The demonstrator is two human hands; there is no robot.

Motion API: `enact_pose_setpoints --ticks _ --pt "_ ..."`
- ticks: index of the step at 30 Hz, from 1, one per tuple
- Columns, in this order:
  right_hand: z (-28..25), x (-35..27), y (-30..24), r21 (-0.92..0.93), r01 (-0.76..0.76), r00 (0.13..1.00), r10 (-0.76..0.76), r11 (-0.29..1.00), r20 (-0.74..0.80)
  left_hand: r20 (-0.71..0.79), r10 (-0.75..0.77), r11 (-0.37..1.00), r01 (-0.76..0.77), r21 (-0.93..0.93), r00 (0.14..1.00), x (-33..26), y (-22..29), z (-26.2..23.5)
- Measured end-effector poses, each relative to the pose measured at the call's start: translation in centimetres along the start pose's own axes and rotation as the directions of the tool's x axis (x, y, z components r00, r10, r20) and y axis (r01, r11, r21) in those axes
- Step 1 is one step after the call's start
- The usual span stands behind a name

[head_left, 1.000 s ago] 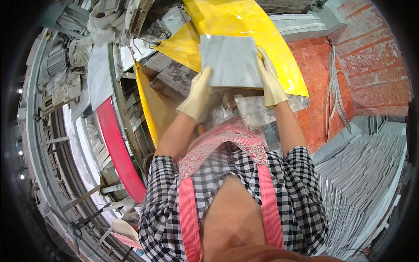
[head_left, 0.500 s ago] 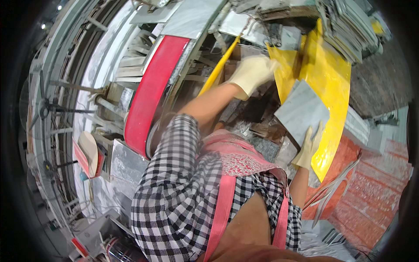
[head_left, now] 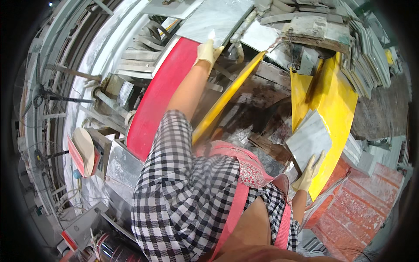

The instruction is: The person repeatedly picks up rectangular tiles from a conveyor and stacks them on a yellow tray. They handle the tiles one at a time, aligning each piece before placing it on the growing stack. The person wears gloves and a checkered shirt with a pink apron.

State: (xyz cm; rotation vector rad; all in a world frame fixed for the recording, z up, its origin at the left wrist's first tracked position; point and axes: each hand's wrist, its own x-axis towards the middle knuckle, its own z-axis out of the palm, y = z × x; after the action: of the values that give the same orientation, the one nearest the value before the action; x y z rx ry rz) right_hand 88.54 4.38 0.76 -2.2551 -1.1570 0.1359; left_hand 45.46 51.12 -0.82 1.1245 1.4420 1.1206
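Observation:
My left hand (head_left: 207, 53), in a pale glove, reaches to the near edge of a grey-white marbled tile (head_left: 218, 19) beyond the red belt (head_left: 165, 94). Its fingers lie over that edge and its thumb bends at the corner. On the right, my gloved right hand (head_left: 310, 173) holds another grey marbled tile (head_left: 309, 139) by its lower right edge, fingers stretched along the face. This tile slants in front of a bent yellow sheet (head_left: 342, 111). The underside of each tile, and whatever part of my hands is there, is hidden.
A narrow yellow bar (head_left: 231, 96) slopes between my arms. Stacked tiles (head_left: 364, 56) stand at the far right, beside a worn wooden board (head_left: 379, 109). An orange-red slatted piece (head_left: 358, 209) lies at the lower right. A fan (head_left: 41, 94) is at the left.
My left hand has moved from beside the yellow sheet, leftward across the yellow bar, to the tile beyond the red belt. My right hand stays at its tile. The view has shifted.

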Motion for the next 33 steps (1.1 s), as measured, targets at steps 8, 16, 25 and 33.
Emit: enact_pose_setpoints --ticks 8,16,25,33 --pt "-1.6 -0.1 -2.1 0.087 -0.138 0.99 0.139 0.987 -0.006 -0.208 -0.52 0.595 0.176 -0.784 0.829 0.2 -0.8 3.5" --pt "-2.3 -0.6 -4.0 0.128 -0.19 0.982 0.19 0.973 0.01 -0.162 -0.546 0.5 0.163 -0.851 0.822 -0.2 -2.1 3.4" --pt "-2.1 -0.2 -0.6 0.115 -0.196 0.98 0.196 0.974 0.014 -0.144 -0.587 0.569 0.279 -0.773 0.796 -1.2 0.3 2.5" --pt "-2.7 -1.2 -4.1 0.228 -0.293 0.955 0.296 0.928 0.024 0.055 -0.582 0.527 0.428 -0.735 0.811 0.4 2.9 1.0"
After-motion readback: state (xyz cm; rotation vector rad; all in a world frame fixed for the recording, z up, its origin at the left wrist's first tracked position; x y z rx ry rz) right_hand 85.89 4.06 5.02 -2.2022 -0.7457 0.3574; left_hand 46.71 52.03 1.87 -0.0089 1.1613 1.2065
